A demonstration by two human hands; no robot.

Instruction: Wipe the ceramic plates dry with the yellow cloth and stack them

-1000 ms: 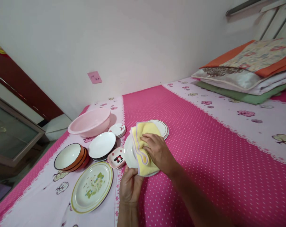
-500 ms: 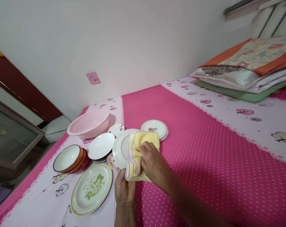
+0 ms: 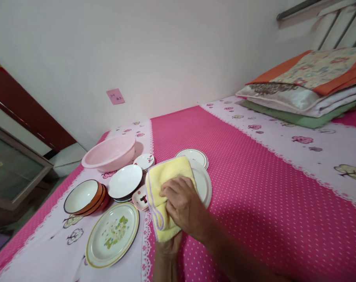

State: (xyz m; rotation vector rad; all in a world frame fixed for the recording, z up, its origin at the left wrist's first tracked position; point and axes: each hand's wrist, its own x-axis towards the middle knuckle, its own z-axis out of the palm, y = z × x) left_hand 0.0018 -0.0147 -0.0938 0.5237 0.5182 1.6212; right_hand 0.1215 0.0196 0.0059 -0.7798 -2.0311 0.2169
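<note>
A yellow cloth (image 3: 173, 171) with a purple edge is bunched in my right hand (image 3: 182, 201), whose fingers press it onto a white plate (image 3: 204, 184). The cloth covers the plate's left part; its right part shows. My left hand (image 3: 169, 244) holds the plate from below at its near side, and the cloth hides most of those fingers. Just left of the cloth lies a small pink dish (image 3: 140, 198) with a dark and red figure on it. Beyond the held plate, small red-rimmed plates (image 3: 192, 154) are stacked.
On the left stand orange bowls (image 3: 82, 197), stacked white plates (image 3: 125, 182), a green-patterned plate (image 3: 113, 235), small flowered plates (image 3: 144, 161) and a pink basin (image 3: 110, 152). Folded bedding (image 3: 307, 84) is piled at the far right. All rest on a pink dotted cloth cover (image 3: 254, 188).
The white plate has shifted right and turned, uncovering the small pink dish. The yellow cloth has moved left across it, and my left hand has gone further under the cloth.
</note>
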